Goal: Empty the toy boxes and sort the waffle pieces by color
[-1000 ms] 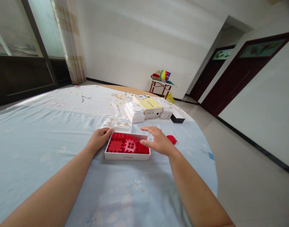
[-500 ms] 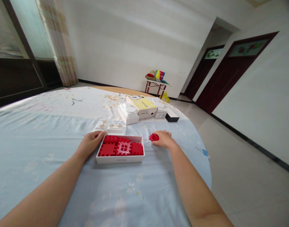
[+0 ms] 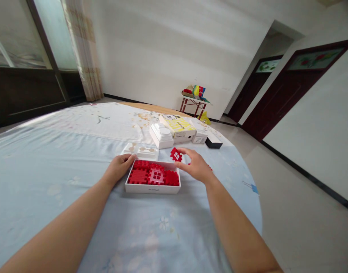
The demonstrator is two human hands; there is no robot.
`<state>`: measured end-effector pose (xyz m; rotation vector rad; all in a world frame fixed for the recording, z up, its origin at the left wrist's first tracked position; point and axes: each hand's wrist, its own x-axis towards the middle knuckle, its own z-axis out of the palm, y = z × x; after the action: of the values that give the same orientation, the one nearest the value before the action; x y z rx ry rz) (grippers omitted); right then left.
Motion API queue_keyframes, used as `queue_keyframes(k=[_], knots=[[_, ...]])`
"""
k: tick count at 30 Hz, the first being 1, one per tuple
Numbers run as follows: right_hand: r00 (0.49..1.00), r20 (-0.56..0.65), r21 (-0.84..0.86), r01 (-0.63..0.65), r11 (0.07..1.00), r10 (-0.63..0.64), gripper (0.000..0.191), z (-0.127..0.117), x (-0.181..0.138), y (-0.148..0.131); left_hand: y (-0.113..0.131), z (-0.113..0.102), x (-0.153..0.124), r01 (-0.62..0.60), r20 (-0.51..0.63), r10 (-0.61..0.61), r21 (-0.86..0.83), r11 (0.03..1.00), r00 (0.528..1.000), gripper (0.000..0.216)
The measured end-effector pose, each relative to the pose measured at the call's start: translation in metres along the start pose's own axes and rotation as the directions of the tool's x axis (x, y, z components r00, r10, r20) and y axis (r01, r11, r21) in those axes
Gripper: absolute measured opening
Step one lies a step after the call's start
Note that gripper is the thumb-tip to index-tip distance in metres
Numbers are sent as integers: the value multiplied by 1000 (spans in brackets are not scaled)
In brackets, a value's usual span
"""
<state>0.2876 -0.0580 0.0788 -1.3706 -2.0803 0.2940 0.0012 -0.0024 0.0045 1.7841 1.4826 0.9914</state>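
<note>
A shallow white box (image 3: 152,188) lies on the light blue tablecloth, filled with flat red toothed building pieces (image 3: 155,176). My left hand (image 3: 119,167) rests against the box's left far corner, fingers curled on its rim. My right hand (image 3: 194,165) hovers just above the box's right far corner and pinches one red piece (image 3: 176,154) between thumb and fingers. A bit of another red piece (image 3: 209,167) shows on the cloth behind my right hand.
Behind the box lie flat white inserts (image 3: 141,150). Further back stand a white moulded tray (image 3: 162,135), a yellow box (image 3: 178,126), small white boxes (image 3: 201,136) and a black box (image 3: 213,141). The round table's edge (image 3: 255,197) curves close on the right.
My right hand went right to the loose red pieces on the cloth, closed on one, and has come back up over the box's far right corner holding it. My left hand stayed put.
</note>
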Motion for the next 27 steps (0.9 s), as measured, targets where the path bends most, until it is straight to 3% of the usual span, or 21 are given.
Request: queue_keyframes(k=[6,10,13,17,21,27], knots=[[942,221,33,253,967,-254,51,32,13,-66,-5,1,2,-40,-4,40,5,999,999,46],[923,278,-20,284,959,-268,51,51,20,-75,-5,0,3,-56,3,56,9,998,998,45],[926,262,-18,286,958,-271,53,53,18,-70,-4,0,2,-44,-2,44,15,999,999,46],[974,127,3,187,982,-186,44,35,12,-42,-4,-1,2,-10,16,10,9,1000,1000,46],[999,4,-90,-47,995,48,39,8,2,16,-5,-2,4,6,33,-7,26,1000,999,46],[902,-74,-332,-425,842,426,47,-18,-25,101,-2,-3,3,21,41,-23,44,999,999,48]])
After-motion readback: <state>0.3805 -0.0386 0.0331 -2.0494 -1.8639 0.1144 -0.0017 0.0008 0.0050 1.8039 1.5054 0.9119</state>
